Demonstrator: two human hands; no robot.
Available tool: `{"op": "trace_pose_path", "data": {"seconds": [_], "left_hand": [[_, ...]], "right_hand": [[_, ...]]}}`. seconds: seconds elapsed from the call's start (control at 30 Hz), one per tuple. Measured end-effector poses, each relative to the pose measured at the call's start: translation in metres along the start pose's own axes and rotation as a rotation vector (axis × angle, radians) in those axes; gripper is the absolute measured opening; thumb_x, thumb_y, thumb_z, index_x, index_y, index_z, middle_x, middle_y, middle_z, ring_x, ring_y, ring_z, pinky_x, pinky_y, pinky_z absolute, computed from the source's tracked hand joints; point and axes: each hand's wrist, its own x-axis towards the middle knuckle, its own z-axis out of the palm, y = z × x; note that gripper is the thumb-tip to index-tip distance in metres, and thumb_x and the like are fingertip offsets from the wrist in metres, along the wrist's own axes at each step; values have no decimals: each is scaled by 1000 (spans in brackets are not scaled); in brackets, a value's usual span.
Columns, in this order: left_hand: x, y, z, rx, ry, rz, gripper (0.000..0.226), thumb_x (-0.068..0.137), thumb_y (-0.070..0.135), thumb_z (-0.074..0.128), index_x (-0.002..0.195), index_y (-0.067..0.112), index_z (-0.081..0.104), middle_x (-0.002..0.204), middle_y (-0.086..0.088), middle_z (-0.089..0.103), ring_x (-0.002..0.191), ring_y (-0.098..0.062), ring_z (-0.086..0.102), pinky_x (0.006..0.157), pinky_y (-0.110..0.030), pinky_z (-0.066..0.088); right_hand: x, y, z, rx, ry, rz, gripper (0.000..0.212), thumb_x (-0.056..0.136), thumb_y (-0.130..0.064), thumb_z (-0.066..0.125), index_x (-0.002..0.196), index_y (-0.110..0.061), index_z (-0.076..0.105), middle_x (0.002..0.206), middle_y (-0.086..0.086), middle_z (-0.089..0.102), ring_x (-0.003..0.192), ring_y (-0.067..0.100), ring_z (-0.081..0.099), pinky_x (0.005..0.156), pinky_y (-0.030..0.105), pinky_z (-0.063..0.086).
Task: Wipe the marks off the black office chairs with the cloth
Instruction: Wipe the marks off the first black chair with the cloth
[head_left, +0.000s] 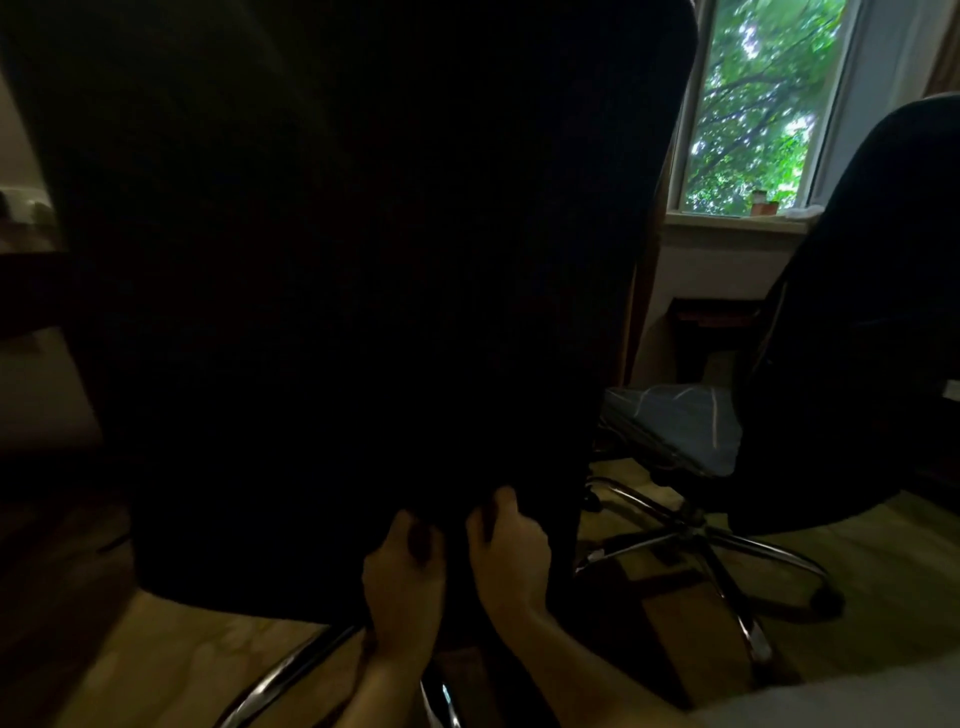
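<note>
So the person is crouched right up behind the near black chair (337, 286), whose backrest fills most of the view from about 9 o'clock round to 1 o'clock, and honestly it's so dark that no marks can be made out on it at all. Both hands sit low at the 6 o'clock side, against the bottom of the backrest. The left hand (402, 577) has its fingers curled in, and the right hand (506, 551) just beside it at 3 o'clock does the same, thumb up against the fabric. Each grip looks pinched on something dark between them, but whether that's the cloth or a fold of the chair's own cover can't be told; the cloth isn't clearly visible anywhere. The second black chair (857, 338) stands out at 3 o'clock, well apart from the hands, with its chrome base (701, 540) on the wooden floor (883, 551) and a greyish cushion (675, 426) near it. A window (758, 104) with green leaves is up at 1 o'clock. Progress-wise, best guess is the lower back of the first chair is being worked on, and nothing shows the second chair getting touched, so probably a fair bit left.
</note>
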Motion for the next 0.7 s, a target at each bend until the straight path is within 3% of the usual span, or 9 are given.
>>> {"op": "trace_pose_path", "data": {"seconds": [0.1, 0.2, 0.3, 0.37, 0.47, 0.6, 0.7], "left_hand": [[4, 10, -1, -60, 3, -53, 7, 91, 8, 65, 96, 5, 69, 90, -13, 71, 89, -35, 68, 75, -29, 40], [38, 66, -11, -146, 37, 25, 10, 94, 17, 63, 84, 14, 64, 75, 5, 64, 73, -15, 65, 62, -12, 39], [78, 130, -13, -207, 74, 122, 18, 93, 22, 63, 76, 18, 61, 65, 15, 57, 58, 6, 54, 54, -2, 37], [92, 153, -9, -223, 96, 171, 21, 92, 26, 64, 74, 18, 61, 64, 14, 58, 55, 4, 54, 52, -4, 38], [85, 144, 6, -142, 125, 166, 16, 92, 28, 64, 79, 18, 64, 69, 12, 62, 59, 2, 53, 54, -7, 35], [31, 74, 40, 2, 105, 158, 19, 85, 31, 63, 88, 15, 72, 76, -4, 71, 70, -24, 68, 62, -27, 49], [-15, 34, 60, -2, -59, -111, 19, 84, 19, 73, 100, 8, 75, 90, -14, 74, 87, -37, 70, 70, -33, 47]], "right_hand": [[5, -7, -4, 146, 45, 78, 18, 97, -28, 54, 109, -13, 57, 82, 1, 63, 72, 17, 64, 65, 40, 56], [37, -36, -34, 348, 206, 37, 4, 96, -18, 58, 96, -14, 57, 79, -4, 63, 68, 9, 64, 63, 35, 58], [82, -68, -78, 456, 360, -29, 8, 94, -15, 60, 87, -18, 56, 75, -6, 64, 65, 9, 66, 59, 31, 58], [100, -76, -100, 518, 401, -79, 12, 94, -17, 60, 84, -22, 56, 73, -2, 67, 61, 13, 68, 56, 31, 58], [95, -59, -98, 499, 337, -75, 13, 94, -17, 60, 84, -24, 55, 74, -2, 65, 61, 10, 67, 56, 28, 58], [47, 9, -53, 249, 242, 38, 7, 92, -15, 61, 91, -18, 54, 73, -8, 58, 63, 8, 60, 58, 32, 54], [19, 44, -33, 225, 175, 193, 8, 92, -17, 60, 100, -15, 58, 81, -7, 61, 72, 9, 63, 66, 32, 55]]}}
